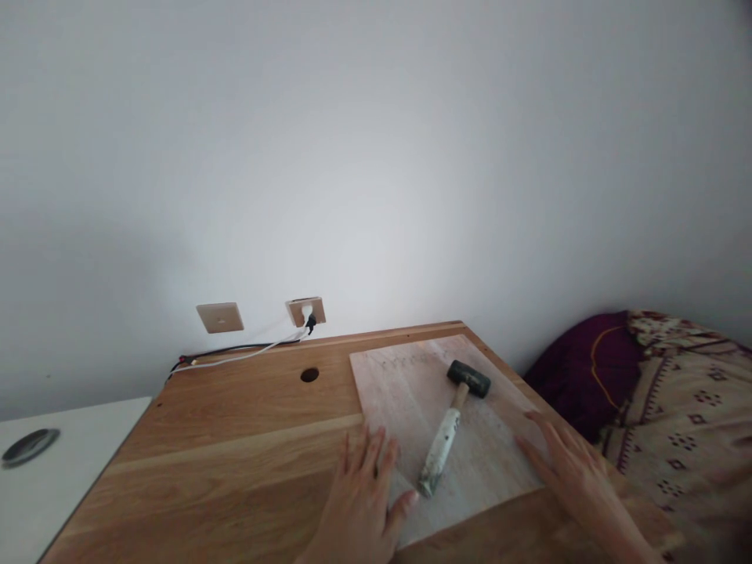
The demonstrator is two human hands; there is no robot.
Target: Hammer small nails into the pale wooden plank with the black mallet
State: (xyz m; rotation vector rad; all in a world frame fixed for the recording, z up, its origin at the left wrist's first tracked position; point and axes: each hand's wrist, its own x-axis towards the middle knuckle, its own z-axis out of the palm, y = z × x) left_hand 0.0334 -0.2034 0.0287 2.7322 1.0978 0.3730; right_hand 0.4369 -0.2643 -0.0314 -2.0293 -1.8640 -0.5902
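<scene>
Open, empty left hand point(367, 501) and right hand point(573, 470) press flat on the pale square stone slab's point(405, 392) near edges; keep the pressure even, lest the black-headed, white-handled mallet point(450, 431) roll.

Left of the slab point(399, 384) the desk point(235, 439) lies bare and open, broken only by a small hole point(309, 375). A mallet point(455, 423) lies slantwise across the slab's middle. Behind the slab the wall point(376, 196) and cables point(247, 354) close off passage; right of it, bedding point(675, 392) crowds the desk edge.

Pale stone slab point(405, 384) flat, black-headed mallet point(450, 433) diagonally atop
</scene>
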